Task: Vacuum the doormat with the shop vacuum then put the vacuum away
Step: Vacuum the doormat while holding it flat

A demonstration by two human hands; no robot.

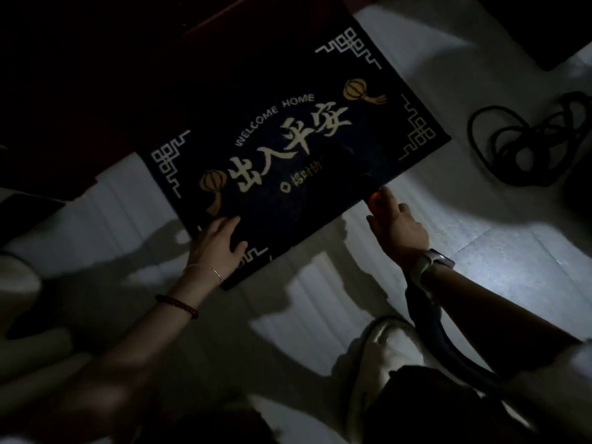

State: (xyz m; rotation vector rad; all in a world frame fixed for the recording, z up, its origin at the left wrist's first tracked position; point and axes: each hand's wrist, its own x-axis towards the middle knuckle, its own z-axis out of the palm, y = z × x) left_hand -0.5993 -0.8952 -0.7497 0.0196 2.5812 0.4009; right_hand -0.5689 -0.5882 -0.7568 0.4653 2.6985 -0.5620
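A dark navy doormat (288,129) with white lettering and corner patterns lies askew on the pale floor. My left hand (217,248) rests flat, fingers spread, on the mat's near corner. My right hand (397,225) grips the end of the dark vacuum hose (426,318), which runs back under my wrist and forearm. The hose's tip meets the mat's near edge, where a small orange spot (373,199) shows by my fingers. The tip itself is mostly hidden in the gloom.
A tangled black cord (525,145) lies on the floor to the right of the mat. Dark shapes stand at the top right (551,30) and along the left. My pale trouser knee (384,350) is low in the frame. The light is dim.
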